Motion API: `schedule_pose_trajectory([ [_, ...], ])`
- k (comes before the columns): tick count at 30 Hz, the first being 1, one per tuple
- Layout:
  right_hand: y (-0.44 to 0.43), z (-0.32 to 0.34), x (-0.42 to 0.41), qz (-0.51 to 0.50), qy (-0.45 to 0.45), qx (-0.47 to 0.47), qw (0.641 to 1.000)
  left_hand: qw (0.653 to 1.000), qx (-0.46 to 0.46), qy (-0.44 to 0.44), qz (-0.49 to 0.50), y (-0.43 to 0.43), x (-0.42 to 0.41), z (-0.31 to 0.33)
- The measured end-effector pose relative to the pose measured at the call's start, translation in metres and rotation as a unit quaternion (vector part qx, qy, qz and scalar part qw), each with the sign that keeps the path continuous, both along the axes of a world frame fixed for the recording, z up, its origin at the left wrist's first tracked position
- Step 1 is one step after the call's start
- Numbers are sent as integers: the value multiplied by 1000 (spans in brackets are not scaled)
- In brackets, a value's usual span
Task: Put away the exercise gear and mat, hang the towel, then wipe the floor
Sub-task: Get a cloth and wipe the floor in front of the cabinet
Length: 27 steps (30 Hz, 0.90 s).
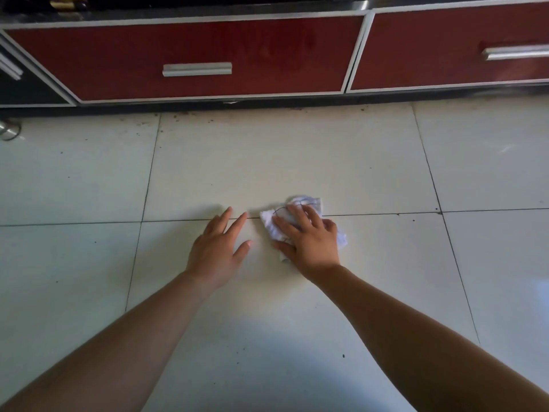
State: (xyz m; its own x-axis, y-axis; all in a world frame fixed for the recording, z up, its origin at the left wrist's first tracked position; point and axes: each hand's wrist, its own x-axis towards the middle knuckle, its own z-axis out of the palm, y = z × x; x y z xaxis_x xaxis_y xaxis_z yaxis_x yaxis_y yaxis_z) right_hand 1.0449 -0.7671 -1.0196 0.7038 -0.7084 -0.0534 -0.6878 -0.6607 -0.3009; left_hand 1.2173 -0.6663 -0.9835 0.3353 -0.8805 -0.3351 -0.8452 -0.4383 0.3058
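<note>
Your right hand point(310, 240) lies palm down on the crumpled white cloth point(310, 204), its fingers point(282, 223) spread and nearly straight, pressing the cloth onto the floor point(297, 150) rather than clutching it. The cloth sits in the middle of the scene, across the dark grout line between a far tile and a near one. Its edges show beyond your fingertips on the far side and past your hand on the right.

Your left hand point(218, 248) rests flat on the floor just to the left of the cloth, open and holding nothing, without touching the cloth.

On the far side, a red drawer front point(208, 40) with a silver handle point(197, 69) runs along the floor, and a second red drawer front point(430, 49) stands to its right. Dark specks of dirt point(184, 114) lie along the cabinet base. A shiny metal object point(9, 129) shows at the far left edge.
</note>
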Motion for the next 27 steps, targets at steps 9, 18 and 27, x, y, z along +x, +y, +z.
schedule_pose_trajectory([
  [9, -13, 24, -8, 11, -63, 32, 997, 995, 28, -37, -91, -16, 17, 34],
  [18, 24, 255, -57, -110, -12, 168, 979, 995, 76, 55, -41, 13, -25, 248],
  [27, 91, 603, -89, -140, 0, 244, 960, 992, 64, 112, 1, 86, -37, 589],
])
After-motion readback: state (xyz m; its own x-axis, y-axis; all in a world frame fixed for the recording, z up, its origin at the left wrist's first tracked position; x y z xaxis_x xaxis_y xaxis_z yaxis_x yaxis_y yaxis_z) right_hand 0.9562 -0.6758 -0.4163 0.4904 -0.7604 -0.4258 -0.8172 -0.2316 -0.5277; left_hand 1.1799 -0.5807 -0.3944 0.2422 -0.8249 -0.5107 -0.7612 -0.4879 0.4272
